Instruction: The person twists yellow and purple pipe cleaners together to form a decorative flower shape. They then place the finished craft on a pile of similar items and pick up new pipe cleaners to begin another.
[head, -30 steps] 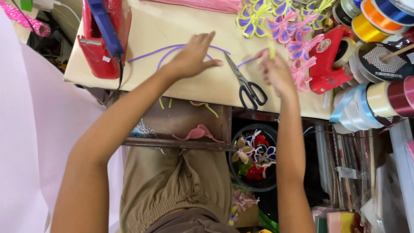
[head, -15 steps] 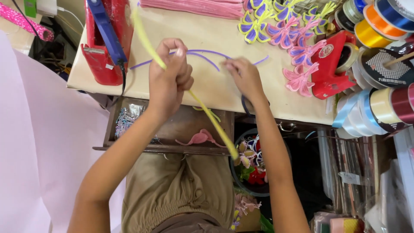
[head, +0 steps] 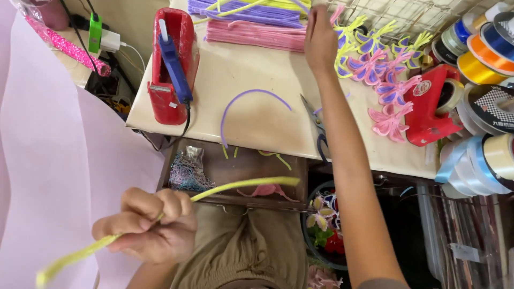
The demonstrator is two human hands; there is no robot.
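Yellow-green pipe cleaner held near; other hand at the far stock

Our left hand [head: 152, 225] keeps a closed grip on the yellow-green pipe cleaner [head: 235, 185], near the drawer; our right hand [head: 320, 37] touches the far pipe-cleaner stacks [head: 257, 33], grip unclear; we judge the reaching forearm could sweep the scissors [head: 317, 126] off the bench [head: 257, 115].

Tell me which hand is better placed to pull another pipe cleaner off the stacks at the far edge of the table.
Right. The right hand is stretched out at the purple stack and pink stack. The left hand is low near the lap, closed around a yellow-green pipe cleaner.
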